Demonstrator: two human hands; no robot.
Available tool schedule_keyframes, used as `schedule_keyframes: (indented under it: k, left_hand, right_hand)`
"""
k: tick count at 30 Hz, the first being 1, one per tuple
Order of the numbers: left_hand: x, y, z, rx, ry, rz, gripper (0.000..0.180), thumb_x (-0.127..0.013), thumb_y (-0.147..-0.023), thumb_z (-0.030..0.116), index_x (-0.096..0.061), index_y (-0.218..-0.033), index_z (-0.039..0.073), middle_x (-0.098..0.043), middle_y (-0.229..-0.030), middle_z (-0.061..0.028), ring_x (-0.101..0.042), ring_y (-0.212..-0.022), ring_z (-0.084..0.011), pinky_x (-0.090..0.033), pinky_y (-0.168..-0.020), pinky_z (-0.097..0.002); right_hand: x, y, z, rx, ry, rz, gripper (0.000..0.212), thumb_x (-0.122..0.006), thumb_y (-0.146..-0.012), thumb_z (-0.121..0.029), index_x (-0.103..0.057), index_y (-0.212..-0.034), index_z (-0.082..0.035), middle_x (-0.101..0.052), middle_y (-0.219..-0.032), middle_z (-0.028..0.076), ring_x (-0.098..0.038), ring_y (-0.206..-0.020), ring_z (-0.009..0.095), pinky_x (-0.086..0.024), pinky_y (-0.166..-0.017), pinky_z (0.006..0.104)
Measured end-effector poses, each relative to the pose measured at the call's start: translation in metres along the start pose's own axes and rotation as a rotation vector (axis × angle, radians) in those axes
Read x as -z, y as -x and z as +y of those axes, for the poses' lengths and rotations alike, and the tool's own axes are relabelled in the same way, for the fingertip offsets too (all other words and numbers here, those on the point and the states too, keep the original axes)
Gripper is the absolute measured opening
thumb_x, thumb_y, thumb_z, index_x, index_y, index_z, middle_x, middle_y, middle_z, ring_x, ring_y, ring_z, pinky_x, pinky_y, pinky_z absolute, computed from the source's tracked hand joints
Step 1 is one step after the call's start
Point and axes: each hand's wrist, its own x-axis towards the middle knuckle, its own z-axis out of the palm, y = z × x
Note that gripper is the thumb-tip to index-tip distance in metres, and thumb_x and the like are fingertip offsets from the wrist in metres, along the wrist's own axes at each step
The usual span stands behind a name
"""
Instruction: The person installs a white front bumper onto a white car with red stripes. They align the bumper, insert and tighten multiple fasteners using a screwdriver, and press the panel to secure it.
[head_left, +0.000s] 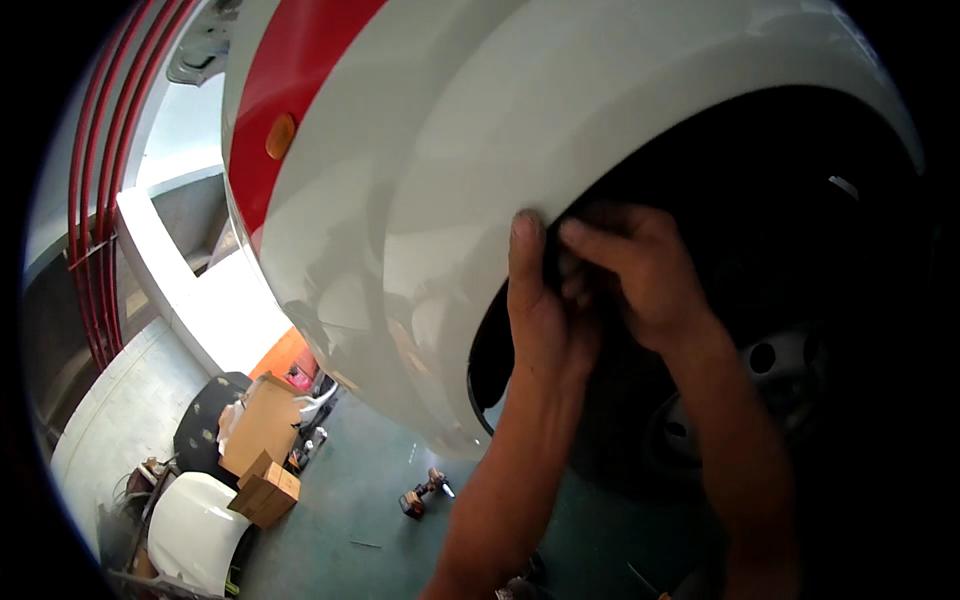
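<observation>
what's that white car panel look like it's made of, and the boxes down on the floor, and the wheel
White body panel: glossy painted sheet metal or plastic, judging by its smooth reflections; which one is unclear. Boxes: matte brown corrugated cardboard, with folded flaps. Wheel: dull grey metal, probably steel, with round holes, though it sits in shadow. Both hands, left hand and right hand, grip the arch edge.
</observation>
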Motion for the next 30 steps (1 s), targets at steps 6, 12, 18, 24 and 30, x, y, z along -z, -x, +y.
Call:
schedule_keyframes:
  k: [6, 12, 18, 24, 30]
  left_hand:
    - [-0.001, 0.002, 0.010, 0.059, 0.003, -0.255, 0.032, -0.050, -0.101, 0.040, -0.059, -0.081, 0.015, -0.051, -0.058, 0.0028, -0.050, -0.049, -0.0120, -0.047, -0.051, -0.0249]
    - [0.062, 0.094, 0.065, -0.288, -0.955, -0.293, 0.031, -0.059, -0.095, 0.037, -0.062, -0.098, 0.007, -0.065, -0.084, -0.0069, -0.062, -0.070, -0.0215, -0.053, -0.065, -0.0343]
    - [0.150, 0.183, 0.061, -0.022, -0.867, -0.357, 0.045, -0.068, -0.089, 0.038, -0.063, -0.110, -0.001, -0.068, -0.099, -0.0183, -0.068, -0.084, -0.0307, -0.056, -0.075, -0.0453]
    - [0.163, 0.270, 0.065, 0.386, -0.639, -0.004, 0.038, -0.074, -0.086, 0.025, -0.068, -0.107, -0.007, -0.072, -0.096, -0.0177, -0.070, -0.091, -0.0243, -0.054, -0.084, -0.0374]
    - [0.153, 0.241, 0.065, 0.485, -0.582, -0.145, 0.024, -0.070, -0.088, 0.010, -0.069, -0.107, -0.006, -0.072, -0.098, -0.0147, -0.069, -0.091, -0.0201, -0.053, -0.084, -0.0334]
  right_hand:
    - [0.018, 0.033, -0.011, 0.170, 0.551, 0.029, 0.025, -0.064, -0.093, -0.026, -0.068, -0.106, -0.006, -0.067, -0.090, 0.006, -0.067, -0.087, 0.015, -0.053, -0.079, 0.0323]
    - [0.002, 0.156, -0.007, -0.499, 0.618, -0.682, 0.027, -0.064, -0.092, -0.027, -0.068, -0.104, -0.003, -0.069, -0.090, 0.010, -0.067, -0.082, 0.019, -0.053, -0.077, 0.0339]
    - [0.027, 0.321, 0.206, -1.210, 1.210, -1.531, 0.019, -0.062, -0.091, -0.020, -0.071, -0.099, -0.005, -0.066, -0.088, 0.012, -0.062, -0.079, 0.022, -0.052, -0.069, 0.0385]
    - [0.024, 0.547, 0.237, -1.405, 1.054, -1.885, 0.043, -0.072, -0.085, -0.040, -0.071, -0.113, -0.007, -0.069, -0.109, 0.013, -0.064, -0.105, 0.032, -0.052, -0.084, 0.0482]
    - [0.032, 0.617, 0.239, -1.523, 1.115, -1.296, 0.028, -0.054, -0.096, -0.023, -0.071, -0.105, -0.002, -0.070, -0.100, 0.013, -0.067, -0.094, 0.032, -0.053, -0.075, 0.0499]
